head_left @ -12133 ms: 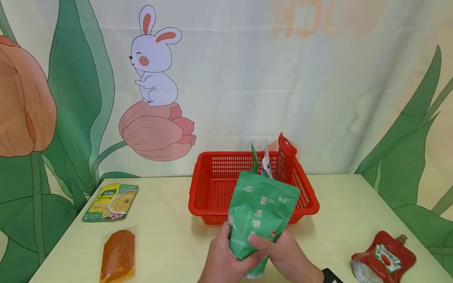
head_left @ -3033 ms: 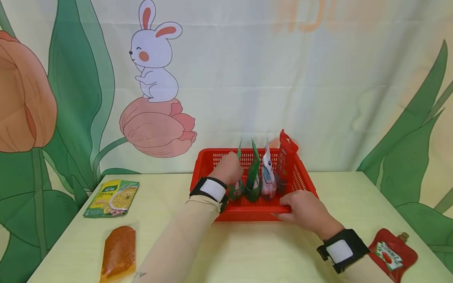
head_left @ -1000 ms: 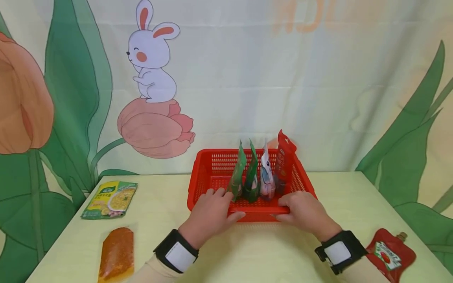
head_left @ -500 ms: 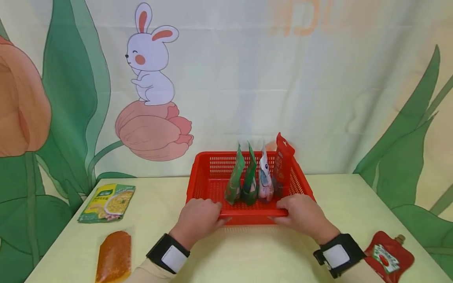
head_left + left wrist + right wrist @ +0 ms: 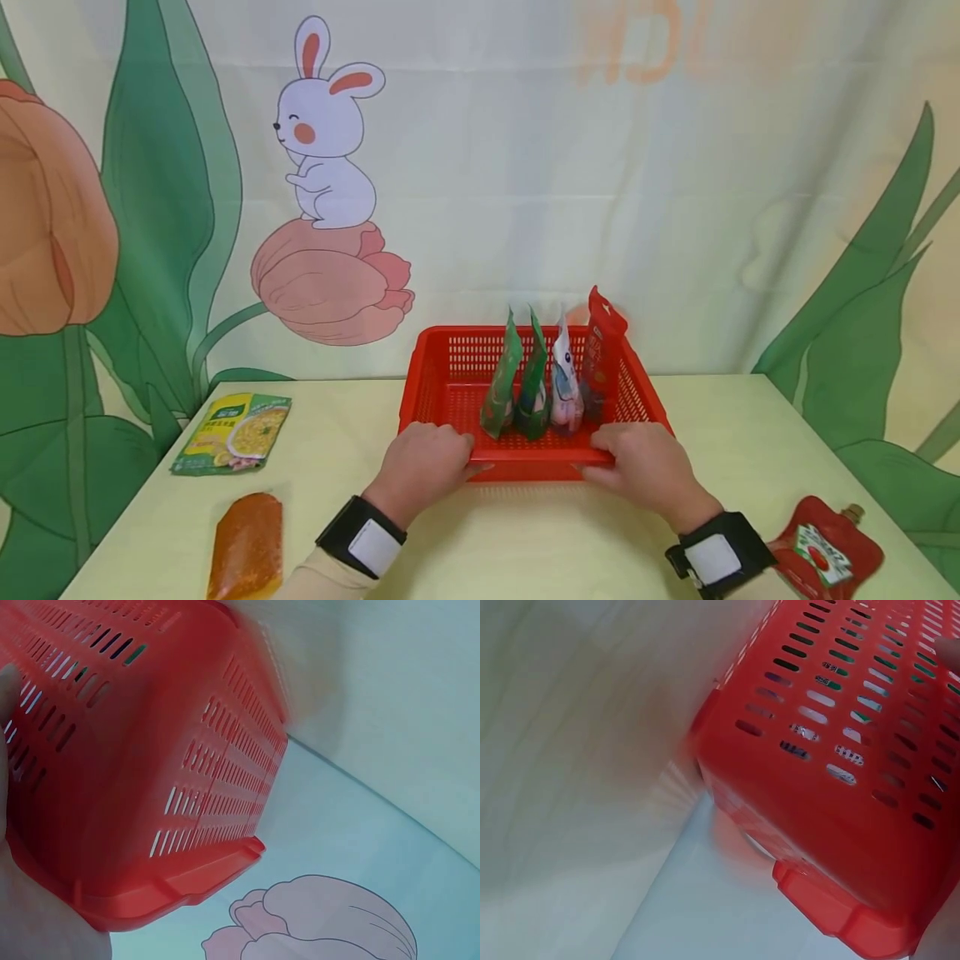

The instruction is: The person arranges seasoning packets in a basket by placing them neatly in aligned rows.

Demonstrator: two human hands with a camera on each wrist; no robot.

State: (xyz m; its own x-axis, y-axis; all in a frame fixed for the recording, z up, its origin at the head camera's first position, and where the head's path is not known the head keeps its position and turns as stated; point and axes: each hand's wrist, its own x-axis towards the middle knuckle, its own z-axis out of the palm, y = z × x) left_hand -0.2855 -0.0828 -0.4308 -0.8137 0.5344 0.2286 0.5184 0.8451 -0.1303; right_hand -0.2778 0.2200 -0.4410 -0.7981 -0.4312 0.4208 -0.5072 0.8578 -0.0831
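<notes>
Gripped by both hands, the red plastic basket [image 5: 543,456] sits at the far middle of the table [image 5: 540,550], before a printed curtain [image 5: 487,167]. The left hand [image 5: 426,462] and right hand [image 5: 645,462] each curl fingers over its near rim, thumbs on the outside. Inside, from left to right, stand a light green pouch [image 5: 502,387], a darker green pouch [image 5: 532,392], a white pouch [image 5: 566,392] and a red pouch [image 5: 602,358] — all in the middle and right of the basket. Well apart to the left lie a yellow-and-green soup packet [image 5: 232,435] and a clear sachet of orange-brown sauce [image 5: 246,546]; near the right forearm lies a red spouted ketchup pouch [image 5: 828,546], its left edge partly covered by the sleeve.

Both forearms reach forward and slant inward, backs of the hands upward, a black strap [image 5: 362,537] on each wrist. The left wrist view adds the basket's slotted end wall; the right wrist view shows green, white and printed packaging through the slots — details hidden from the head camera.
</notes>
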